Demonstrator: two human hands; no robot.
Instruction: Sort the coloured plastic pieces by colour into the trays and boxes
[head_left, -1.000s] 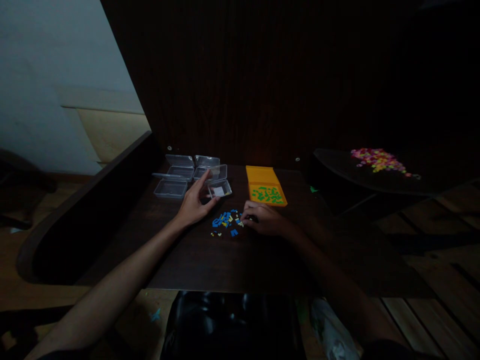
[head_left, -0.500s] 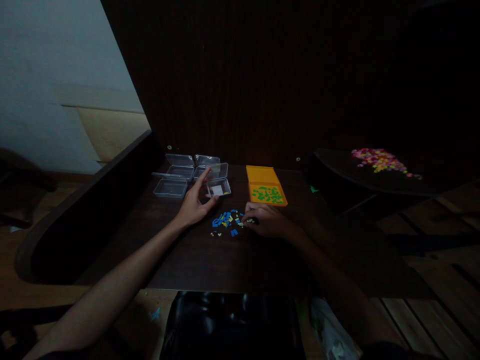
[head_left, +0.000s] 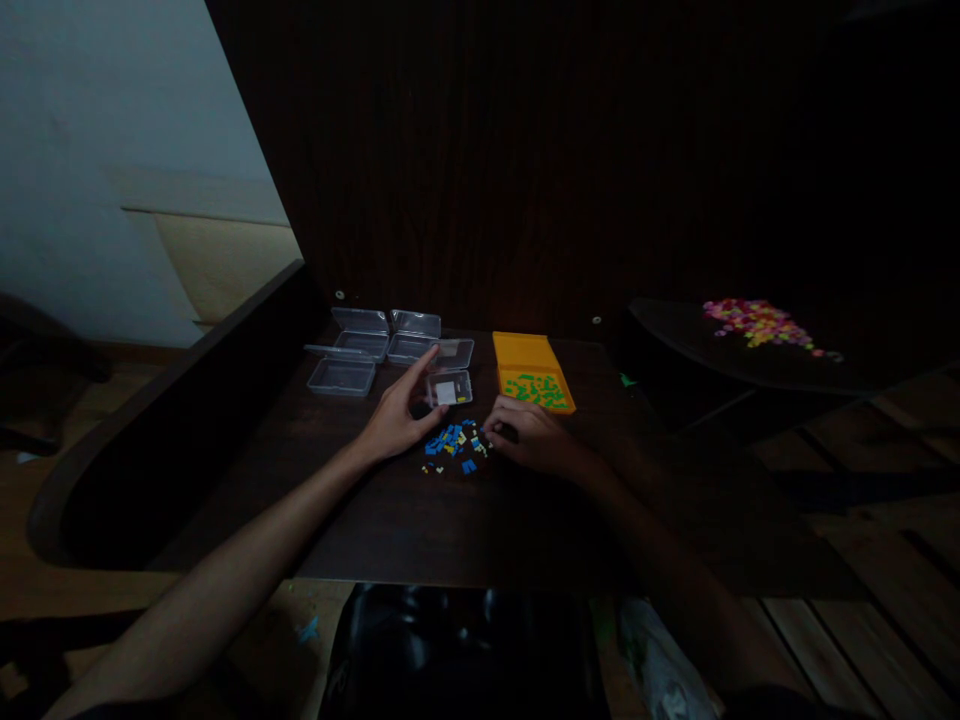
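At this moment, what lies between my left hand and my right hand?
In the head view, a loose scatter of small blue, yellow and pale pieces lies between the left hand and the right hand.

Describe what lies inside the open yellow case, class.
Small green pieces lie scattered inside the yellow case; the right hand covers its near left corner, hiding anything there.

Whether the right hand [head_left: 529, 437] holds anything is hidden, and the bottom edge crops the plastic bag [head_left: 664, 660].

One camera, worn on the head, faces forward and down across the table [head_left: 420, 530], far enough back to show floor [head_left: 870, 650].
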